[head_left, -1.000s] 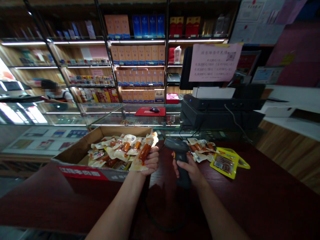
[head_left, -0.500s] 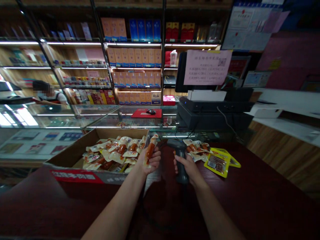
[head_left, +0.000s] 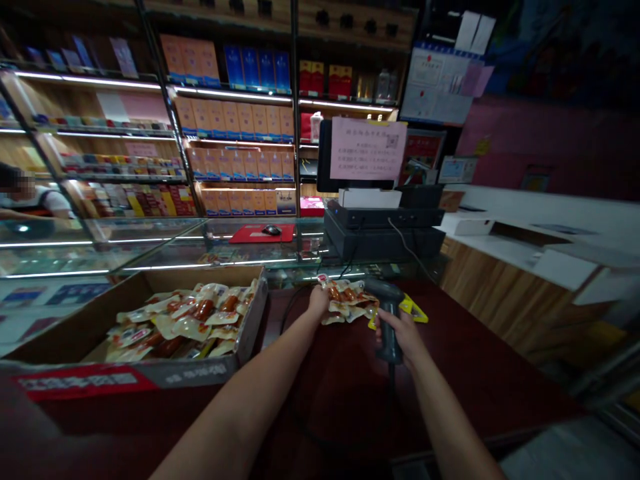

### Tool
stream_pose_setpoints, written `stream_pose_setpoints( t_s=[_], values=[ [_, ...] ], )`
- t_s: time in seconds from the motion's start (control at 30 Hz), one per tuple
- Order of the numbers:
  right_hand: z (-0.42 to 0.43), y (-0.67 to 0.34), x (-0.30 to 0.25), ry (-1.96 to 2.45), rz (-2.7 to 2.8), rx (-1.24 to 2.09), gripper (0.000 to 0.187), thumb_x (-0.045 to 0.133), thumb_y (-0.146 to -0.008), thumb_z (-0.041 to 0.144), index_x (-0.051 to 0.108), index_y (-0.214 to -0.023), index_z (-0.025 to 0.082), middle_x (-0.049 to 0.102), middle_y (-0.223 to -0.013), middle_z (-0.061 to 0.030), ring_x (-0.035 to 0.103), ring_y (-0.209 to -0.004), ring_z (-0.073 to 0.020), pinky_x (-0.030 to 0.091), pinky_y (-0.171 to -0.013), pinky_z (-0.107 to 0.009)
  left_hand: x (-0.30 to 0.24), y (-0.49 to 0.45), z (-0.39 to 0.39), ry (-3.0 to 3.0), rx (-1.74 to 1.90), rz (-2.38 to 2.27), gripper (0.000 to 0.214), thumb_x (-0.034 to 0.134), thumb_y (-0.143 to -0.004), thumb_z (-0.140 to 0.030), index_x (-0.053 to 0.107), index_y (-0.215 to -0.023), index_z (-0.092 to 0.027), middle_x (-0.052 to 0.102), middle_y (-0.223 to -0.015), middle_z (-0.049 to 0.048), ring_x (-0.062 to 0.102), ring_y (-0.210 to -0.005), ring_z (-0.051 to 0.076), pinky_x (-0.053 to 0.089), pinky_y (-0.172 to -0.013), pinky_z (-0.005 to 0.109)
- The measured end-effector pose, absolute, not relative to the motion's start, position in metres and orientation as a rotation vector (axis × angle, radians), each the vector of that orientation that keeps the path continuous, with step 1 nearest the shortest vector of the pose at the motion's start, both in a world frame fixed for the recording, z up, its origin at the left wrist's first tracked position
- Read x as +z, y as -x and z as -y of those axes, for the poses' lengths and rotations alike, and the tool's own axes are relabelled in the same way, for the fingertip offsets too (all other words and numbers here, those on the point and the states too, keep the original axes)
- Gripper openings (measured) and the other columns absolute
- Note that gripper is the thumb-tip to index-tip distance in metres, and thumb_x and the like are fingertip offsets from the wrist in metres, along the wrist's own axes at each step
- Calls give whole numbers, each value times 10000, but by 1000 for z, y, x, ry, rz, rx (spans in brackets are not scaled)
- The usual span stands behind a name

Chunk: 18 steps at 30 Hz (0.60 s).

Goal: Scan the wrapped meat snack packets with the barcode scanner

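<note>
My left hand [head_left: 319, 303] is stretched forward over the dark red counter, closed on a vacuum-packed sausage [head_left: 323, 279] whose tip shows above the fingers. It is at the left edge of a small pile of packed sausages [head_left: 347, 312], and I cannot tell whether its packet touches them. In my right hand [head_left: 403, 333] is a dark grey barcode scanner [head_left: 389, 330], gripped by its handle, head up. Yellow packets [head_left: 414, 309] lie partly hidden behind the scanner. To the left stands an open cardboard box [head_left: 200, 373] filled with more packed sausages [head_left: 193, 317].
Beyond the counter, a glass display case holds a red mat [head_left: 243, 233] with a computer mouse [head_left: 271, 230]. A monitor with a pink notice [head_left: 367, 150] stands on black boxes [head_left: 380, 237]. Boxed goods line the back shelves. A person [head_left: 35, 200] is at the far left.
My left hand has moved forward and right with the sausage, from beside the box to the pile. The scanner has shifted right and now covers part of the yellow packets. The view has turned right.
</note>
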State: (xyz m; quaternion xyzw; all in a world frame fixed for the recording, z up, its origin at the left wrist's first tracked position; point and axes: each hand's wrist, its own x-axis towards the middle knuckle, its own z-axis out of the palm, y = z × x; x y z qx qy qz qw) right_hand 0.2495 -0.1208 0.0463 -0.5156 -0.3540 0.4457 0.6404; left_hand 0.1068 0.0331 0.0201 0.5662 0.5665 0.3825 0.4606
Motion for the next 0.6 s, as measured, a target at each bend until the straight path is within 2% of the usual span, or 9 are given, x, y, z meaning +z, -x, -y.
stream_pose_setpoints(
  t_s=[0.2,0.33,0.43,0.6],
  values=[
    [124,-252,43,1164,819,1018,263,698,-637,366,562,-763,179,580,-487,48,517,-345,-99,453,-329,-206,22,-115,-40,-1717,738,-1593,205,542,-777,-196,634,-928,-93,653,-1016,174,614,-971,236,453,-760,259],
    [120,-246,39,1194,802,1038,270,701,-624,368,558,-758,182,581,-481,49,517,-333,-104,449,-324,-212,31,-106,-28,-1879,733,-1696,287,586,-723,-175,621,-997,-97,605,-1104,183,550,-1076,253,409,-874,290],
    [115,-235,37,1184,821,1037,280,713,-607,369,551,-742,185,589,-494,45,532,-354,-114,451,-322,-217,43,-89,-15,-2068,807,-1780,304,592,-723,-225,615,-996,-92,585,-1091,183,548,-1050,252,404,-885,313],
    [106,-201,33,1151,888,1131,297,720,-596,386,525,-691,184,574,-492,47,529,-357,-113,450,-327,-218,74,-20,15,-2166,990,-1675,175,574,-758,-287,631,-847,-147,634,-908,86,590,-875,185,440,-793,285]
  ],
)
